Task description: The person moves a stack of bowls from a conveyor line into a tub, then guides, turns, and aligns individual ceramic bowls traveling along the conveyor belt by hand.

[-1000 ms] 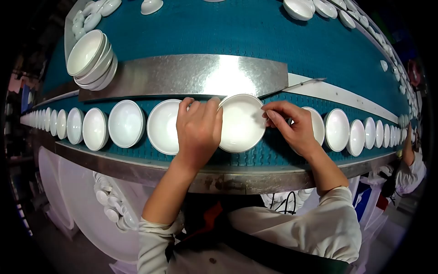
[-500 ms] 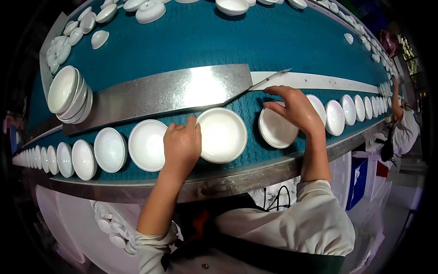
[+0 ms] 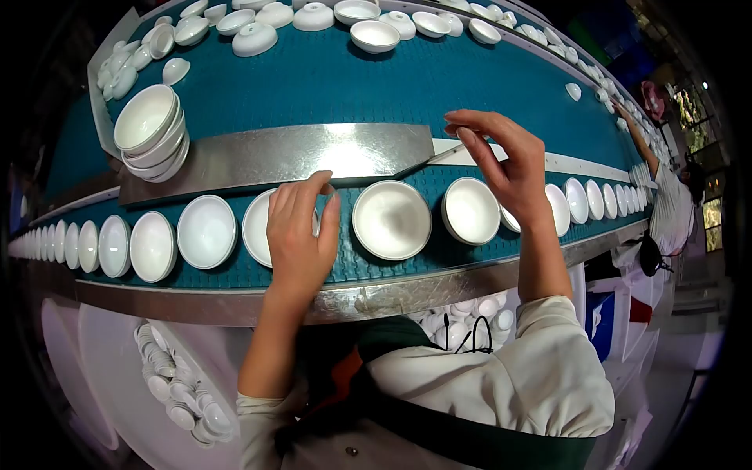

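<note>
My left hand (image 3: 301,231) is open, thumb apart from the fingers, over the right side of a white bowl (image 3: 257,231) that it partly hides. Whether it touches that bowl I cannot tell. Just right of it lies another white bowl (image 3: 392,221), face up with a shadow inside. My right hand (image 3: 509,160), fingers loosely curved and thumb apart, is raised with nothing in it. It is above and right of a third white bowl (image 3: 468,211). These bowls stand in a single row on the teal conveyor belt (image 3: 345,266).
Behind the row runs a flat metal guide plate (image 3: 290,157), with a stack of white bowls (image 3: 149,121) at its left end. Loose bowls (image 3: 374,36) line the belt's far side. A metal edge (image 3: 368,301) runs in front. Another person's sleeve (image 3: 674,207) shows at far right.
My right hand has risen off the bowl at right. My left hand has opened its thumb and fingers near the bowls. The camera view has shifted, showing more of the far side.
</note>
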Demonstrator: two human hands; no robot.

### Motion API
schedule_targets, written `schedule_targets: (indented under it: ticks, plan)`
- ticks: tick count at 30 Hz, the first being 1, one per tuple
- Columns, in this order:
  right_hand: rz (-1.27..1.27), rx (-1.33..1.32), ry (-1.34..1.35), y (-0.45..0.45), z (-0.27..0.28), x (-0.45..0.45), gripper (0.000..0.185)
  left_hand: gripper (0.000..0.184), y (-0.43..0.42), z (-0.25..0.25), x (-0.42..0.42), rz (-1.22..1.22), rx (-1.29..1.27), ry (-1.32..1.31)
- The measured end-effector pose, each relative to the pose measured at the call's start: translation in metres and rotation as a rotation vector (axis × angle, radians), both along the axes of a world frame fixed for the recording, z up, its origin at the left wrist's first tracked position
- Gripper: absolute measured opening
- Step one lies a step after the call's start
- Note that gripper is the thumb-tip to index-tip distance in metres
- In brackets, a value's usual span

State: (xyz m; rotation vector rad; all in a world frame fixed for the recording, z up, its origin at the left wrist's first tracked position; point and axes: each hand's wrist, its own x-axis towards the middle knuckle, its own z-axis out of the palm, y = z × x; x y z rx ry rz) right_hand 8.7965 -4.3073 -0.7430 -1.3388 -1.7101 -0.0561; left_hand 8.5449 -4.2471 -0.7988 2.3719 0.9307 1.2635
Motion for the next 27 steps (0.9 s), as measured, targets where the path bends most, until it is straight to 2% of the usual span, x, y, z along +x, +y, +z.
schedule_targets:
  ticks: [3,5,7,8,10,13,14,15,16,17,19,21,23,25,26,27]
  plan:
    - [0.182,-0.094,0.188,-0.011,-0.001,-0.041,0.014,0.029,-0.023,0.011,-0.037,-0.026,-0.040,-0.059]
    - [0.363,-0.351,0.336,-0.012,-0.012,-0.084,0.016,0.030,-0.043,0.013,-0.067,0.000,-0.035,-0.059]
    - [0.565,-0.687,0.553,-0.008,-0.036,-0.136,0.019,0.031,-0.067,0.005,-0.102,0.058,-0.102,-0.080]
    - [0.648,-0.833,0.570,-0.004,-0.040,-0.164,0.020,0.033,-0.083,-0.005,-0.124,0.101,-0.199,-0.064]
    - [0.920,-0.875,0.425,0.009,-0.049,-0.220,0.024,0.027,-0.113,-0.026,-0.164,0.232,-0.270,-0.121]
    - [1.276,-0.795,0.030,0.039,-0.049,-0.280,0.028,0.017,-0.166,-0.072,-0.217,0.627,-0.448,-0.185]
    - [1.323,-0.791,0.001,0.048,-0.047,-0.291,0.028,0.015,-0.187,-0.092,-0.225,0.783,-0.529,-0.237]
    - [1.358,-0.791,-0.030,0.058,-0.045,-0.303,0.029,0.015,-0.204,-0.098,-0.227,0.840,-0.517,-0.257]
    - [1.385,-0.790,-0.052,0.067,-0.043,-0.317,0.029,0.013,-0.217,-0.099,-0.230,0.923,-0.669,-0.388]
    - [1.354,-0.794,-0.002,0.075,-0.041,-0.326,0.029,0.013,-0.228,-0.100,-0.234,0.985,-0.825,-0.514]
    - [1.222,-0.720,0.110,0.093,-0.019,-0.332,0.029,0.014,-0.234,-0.097,-0.235,1.013,-0.895,-0.485]
    - [1.004,-0.599,0.254,0.109,0.004,-0.328,0.027,0.015,-0.223,-0.088,-0.240,0.933,-0.825,-0.528]
    - [0.844,-0.568,0.594,0.127,0.012,-0.317,0.028,0.013,-0.194,-0.069,-0.246,0.973,-0.786,-0.596]
    - [0.622,-0.372,0.610,0.150,0.013,-0.297,0.031,0.012,-0.163,-0.049,-0.257,0.887,-0.628,-0.519]
    - [0.498,-0.217,0.595,0.162,0.014,-0.284,0.033,0.012,-0.149,-0.038,-0.252,0.926,-0.612,-0.550]
    - [0.390,-0.058,0.585,0.179,0.015,-0.273,0.036,0.011,-0.135,-0.025,-0.251,0.868,-0.601,-0.461]
